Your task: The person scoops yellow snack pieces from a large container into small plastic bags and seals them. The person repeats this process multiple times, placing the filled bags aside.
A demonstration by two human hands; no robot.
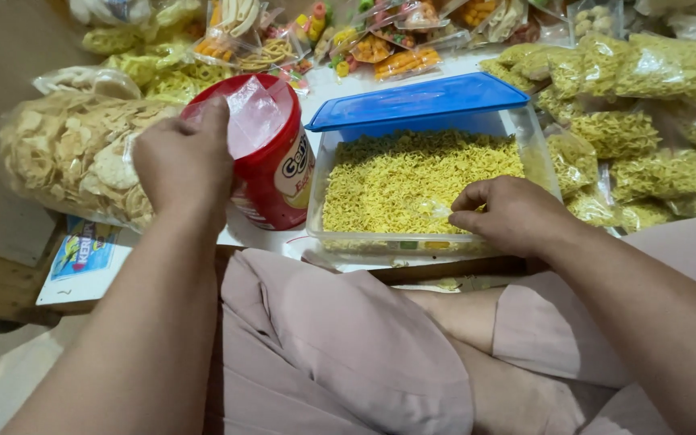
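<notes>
The left hand (183,161) is holding a thin clear bag (251,117) open at the mouth of the red tub (271,157), fingers pinching its edge, while the right hand (513,213) is resting in the clear box (428,238) of yellow noodle bits (412,173), fingers curled around a small pinch of them. The tub is standing at nine o'clock of the box, just beside it. If the bag is slipping from the fingers, the noodle bits could be falling beside it, and the leaning blue lid (416,101) at twelve o'clock could be sliding off.

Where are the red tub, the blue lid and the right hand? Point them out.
red tub (283,189), head view, on its side wall.
blue lid (416,101), head view, on its flat top.
right hand (509,213), head view, on its back.
</notes>
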